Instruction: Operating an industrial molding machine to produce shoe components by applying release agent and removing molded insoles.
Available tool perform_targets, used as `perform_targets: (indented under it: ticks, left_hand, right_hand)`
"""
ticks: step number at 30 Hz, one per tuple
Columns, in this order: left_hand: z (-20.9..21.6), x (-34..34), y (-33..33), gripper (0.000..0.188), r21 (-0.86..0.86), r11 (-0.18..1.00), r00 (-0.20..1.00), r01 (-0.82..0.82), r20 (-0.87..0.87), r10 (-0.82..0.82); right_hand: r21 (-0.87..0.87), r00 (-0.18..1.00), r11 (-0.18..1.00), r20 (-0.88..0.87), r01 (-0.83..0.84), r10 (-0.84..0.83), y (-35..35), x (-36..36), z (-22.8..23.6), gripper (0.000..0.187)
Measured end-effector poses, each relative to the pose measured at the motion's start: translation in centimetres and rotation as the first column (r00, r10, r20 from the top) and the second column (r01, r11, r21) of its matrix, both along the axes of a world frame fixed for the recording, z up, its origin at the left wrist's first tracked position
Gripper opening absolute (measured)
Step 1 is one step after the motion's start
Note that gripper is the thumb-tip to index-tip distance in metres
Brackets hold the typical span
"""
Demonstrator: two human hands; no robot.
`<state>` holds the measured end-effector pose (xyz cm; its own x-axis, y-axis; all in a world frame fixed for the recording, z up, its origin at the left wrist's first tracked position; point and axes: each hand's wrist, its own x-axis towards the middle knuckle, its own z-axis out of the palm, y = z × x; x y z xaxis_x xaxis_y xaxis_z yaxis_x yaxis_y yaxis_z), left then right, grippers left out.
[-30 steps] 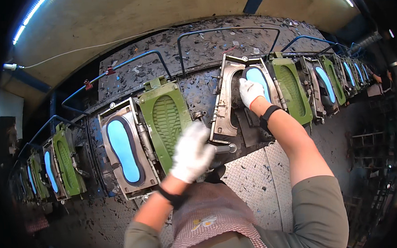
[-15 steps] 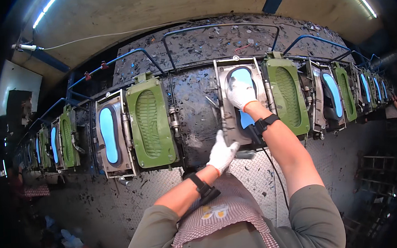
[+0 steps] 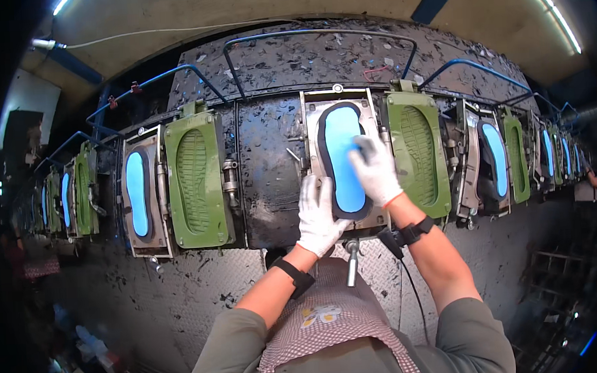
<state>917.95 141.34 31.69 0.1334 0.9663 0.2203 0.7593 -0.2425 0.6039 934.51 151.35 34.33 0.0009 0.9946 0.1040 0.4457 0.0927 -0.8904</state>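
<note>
A bright blue insole-shaped piece (image 3: 342,127) with a dark rim lies in a metal shoe-sole mold (image 3: 311,113) in front of me. My left hand (image 3: 318,216), in a white glove, rests at the lower left of this mold. Its fingers are spread and point away from me, the thumb beside the heel end of the blue piece. My right hand (image 3: 376,170), gloved too, lies over the right edge of the blue piece with fingers partly stretched and slightly blurred; nothing shows gripped in it. Beside it stands the mold's green half (image 3: 416,146), a ridged sole shape sunk into it.
More molds line the bench on both sides, among them a green half (image 3: 197,178) and a blue piece (image 3: 137,195) to the left. A metal handle (image 3: 352,265) juts toward me. Blue rails (image 3: 317,32) arch behind, with dark scraps on the surface beyond.
My right hand has moved down and right from the top of the blue piece, uncovering it. My left hand has come up against the mold. The metal handle now points toward me.
</note>
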Motion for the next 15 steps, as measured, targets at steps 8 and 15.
perform_targets:
  ticks: [8, 15]
  left_hand:
    - [0.8, 1.2, 2.8, 0.057, 0.183, 0.934, 0.945, 0.306, 0.061, -0.321]
    - [1.4, 2.8, 1.9, 0.013, 0.049, 0.998, 0.934, -0.050, 0.355, 0.029]
  right_hand:
    - [-0.459, 0.507, 0.843, 0.674, -0.282, 0.537, 13.5, 4.8, 2.8, 0.041]
    - [-0.371, 0.692, 0.905, 0.599, -0.206, 0.403, 11.6, 5.2, 0.9, 0.041]
